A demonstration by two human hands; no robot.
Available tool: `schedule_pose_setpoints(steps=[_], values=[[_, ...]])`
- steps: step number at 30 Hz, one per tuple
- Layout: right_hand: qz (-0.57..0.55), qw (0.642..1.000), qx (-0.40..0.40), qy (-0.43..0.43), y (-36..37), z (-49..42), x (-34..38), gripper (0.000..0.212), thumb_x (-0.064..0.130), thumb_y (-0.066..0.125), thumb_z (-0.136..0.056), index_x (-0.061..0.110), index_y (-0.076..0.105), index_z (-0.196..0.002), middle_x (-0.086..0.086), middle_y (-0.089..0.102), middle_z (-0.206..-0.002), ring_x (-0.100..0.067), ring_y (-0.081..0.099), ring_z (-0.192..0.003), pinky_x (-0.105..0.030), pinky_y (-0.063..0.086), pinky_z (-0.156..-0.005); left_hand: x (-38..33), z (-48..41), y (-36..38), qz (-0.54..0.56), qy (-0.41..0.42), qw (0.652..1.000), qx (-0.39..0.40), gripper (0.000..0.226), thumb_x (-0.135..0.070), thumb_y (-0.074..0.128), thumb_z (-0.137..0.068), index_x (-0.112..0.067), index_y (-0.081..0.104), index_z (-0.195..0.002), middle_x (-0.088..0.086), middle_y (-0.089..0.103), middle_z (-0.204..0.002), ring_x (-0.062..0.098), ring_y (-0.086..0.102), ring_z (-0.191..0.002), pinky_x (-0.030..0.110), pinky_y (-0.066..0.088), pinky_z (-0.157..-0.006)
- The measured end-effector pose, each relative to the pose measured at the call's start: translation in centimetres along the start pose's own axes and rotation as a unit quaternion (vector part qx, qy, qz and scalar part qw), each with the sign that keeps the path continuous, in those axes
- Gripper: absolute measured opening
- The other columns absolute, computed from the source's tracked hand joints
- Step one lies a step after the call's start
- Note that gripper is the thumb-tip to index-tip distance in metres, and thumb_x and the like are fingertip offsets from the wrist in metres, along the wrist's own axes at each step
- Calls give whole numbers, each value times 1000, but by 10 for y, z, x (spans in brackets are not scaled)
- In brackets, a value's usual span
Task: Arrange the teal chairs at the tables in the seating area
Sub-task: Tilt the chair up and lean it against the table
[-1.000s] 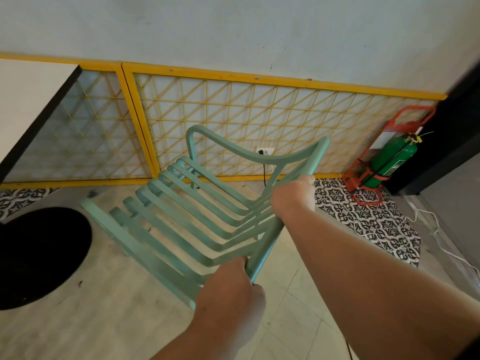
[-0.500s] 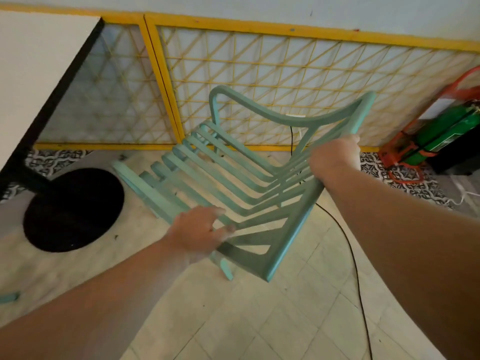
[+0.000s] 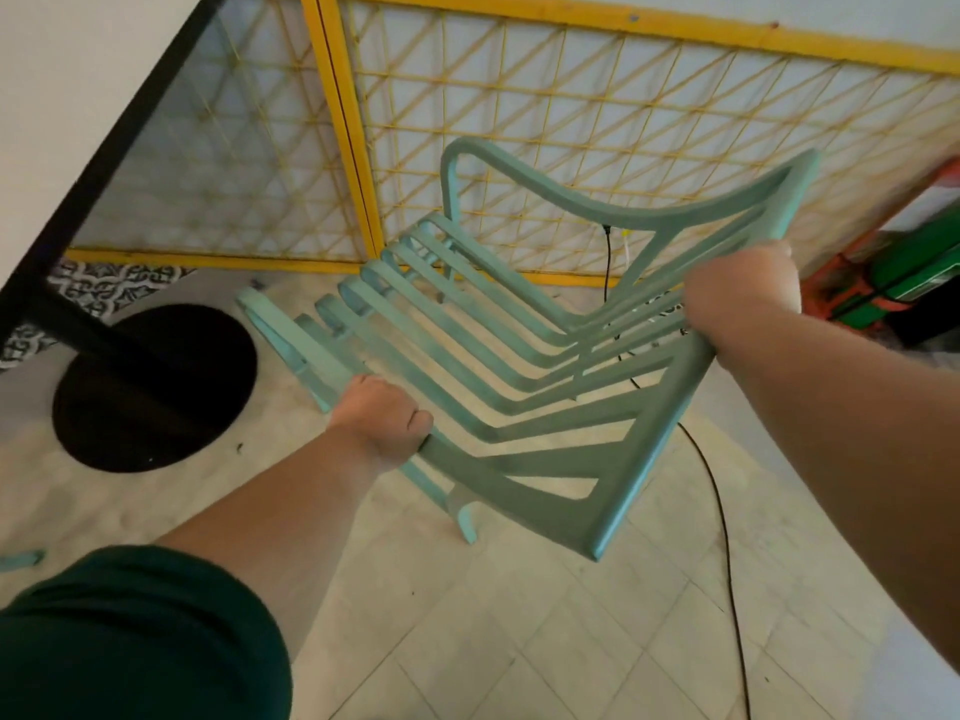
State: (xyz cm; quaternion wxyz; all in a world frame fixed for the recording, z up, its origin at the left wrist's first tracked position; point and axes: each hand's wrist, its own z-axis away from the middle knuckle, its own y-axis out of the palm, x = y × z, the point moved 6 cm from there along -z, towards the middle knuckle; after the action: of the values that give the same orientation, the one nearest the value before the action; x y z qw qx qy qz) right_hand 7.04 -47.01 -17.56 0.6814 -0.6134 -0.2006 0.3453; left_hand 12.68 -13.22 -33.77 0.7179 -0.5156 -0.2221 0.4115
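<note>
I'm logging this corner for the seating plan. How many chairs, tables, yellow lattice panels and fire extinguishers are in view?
teal chair: 1, gripped by the left hand and the right hand
table: 1
yellow lattice panels: 2
green fire extinguisher: 1
Total: 5

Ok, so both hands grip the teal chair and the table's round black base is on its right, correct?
No. The head view shows the round black base left of the teal chair, not right. The left hand and right hand do both grip it.
</note>
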Motion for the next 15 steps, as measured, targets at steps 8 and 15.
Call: schedule_pose_setpoints(steps=[8,15], values=[[166,984,-18,-61,-7,3,2,13,6,40,-99,6,52,-95,-21,60,-109,-30,40,-90,-32,33,-61,-7,3,-1,12,-41,999,-8,45,-32,26,-95,-9,40,-59,0,40,-59,27,41,-77,39,35,-96],[309,945,-14,-108,-21,6,2,25,6,42,-101,10,66,-110,-8,45,-76,-28,55,-108,-32,41,-84,-32,9,10,-21,-18,999,-34,35,-27,37,-101,-18,46,-68,-1,59,-74,26,54,-92,40,33,-106]])
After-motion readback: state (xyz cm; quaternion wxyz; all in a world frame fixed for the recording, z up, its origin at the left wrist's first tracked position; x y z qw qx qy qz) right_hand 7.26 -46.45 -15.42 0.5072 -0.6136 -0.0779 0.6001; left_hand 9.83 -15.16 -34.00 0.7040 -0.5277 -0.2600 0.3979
